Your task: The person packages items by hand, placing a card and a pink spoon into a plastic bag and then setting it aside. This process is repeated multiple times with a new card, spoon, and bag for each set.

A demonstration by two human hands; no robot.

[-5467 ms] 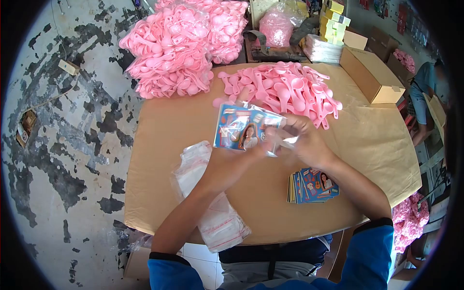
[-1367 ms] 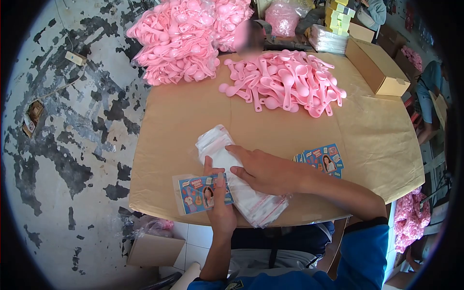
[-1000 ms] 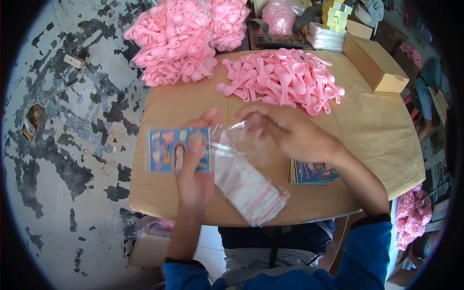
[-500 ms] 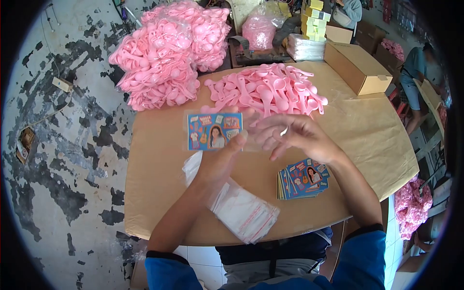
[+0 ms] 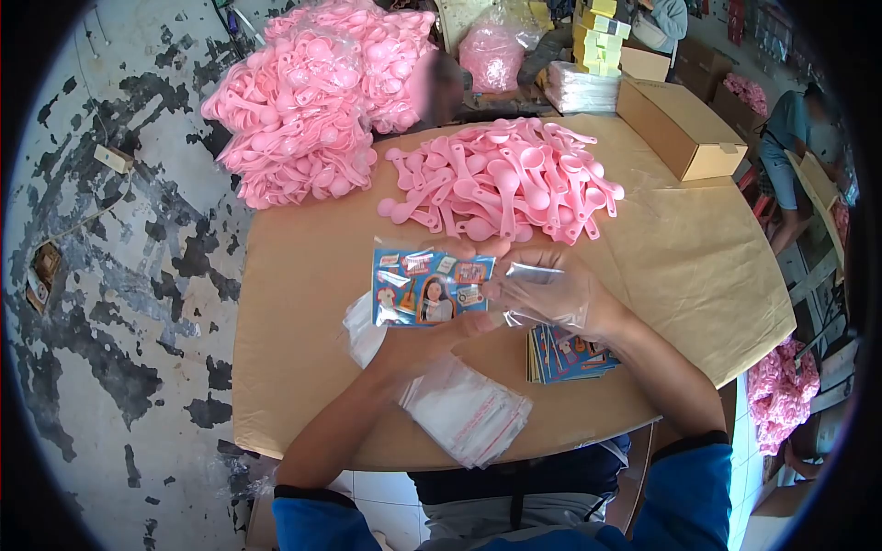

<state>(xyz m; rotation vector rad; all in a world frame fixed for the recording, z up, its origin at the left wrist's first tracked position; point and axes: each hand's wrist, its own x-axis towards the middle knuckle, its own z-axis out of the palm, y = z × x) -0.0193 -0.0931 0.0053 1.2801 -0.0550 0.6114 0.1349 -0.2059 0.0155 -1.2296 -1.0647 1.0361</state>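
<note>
Over the table's middle, my left hand [image 5: 441, 338] grips a blue printed card [image 5: 432, 286] that lies inside a clear plastic bag [image 5: 544, 275]. Its thumb is in front of the card and its fingers are behind. My right hand [image 5: 588, 298] is at the bag's right end, fingers bent against the card's right edge, with clear film across the palm. Under my left wrist lies a fanned stack of clear bags [image 5: 469, 409]. A pile of matching cards [image 5: 565, 356] sits below my right hand, partly covered by it.
Pink plastic spoons [image 5: 505, 179] are heaped at the table's far side. Bulging bags of pink spoons [image 5: 303, 101] stand at the back left. A cardboard box [image 5: 680, 129] rests at the back right. Other people [image 5: 790, 138] are beyond the table.
The bagged card has moved right and toward me, and the bag's clear end now shows across my right palm. A blurred person has appeared behind the table.
</note>
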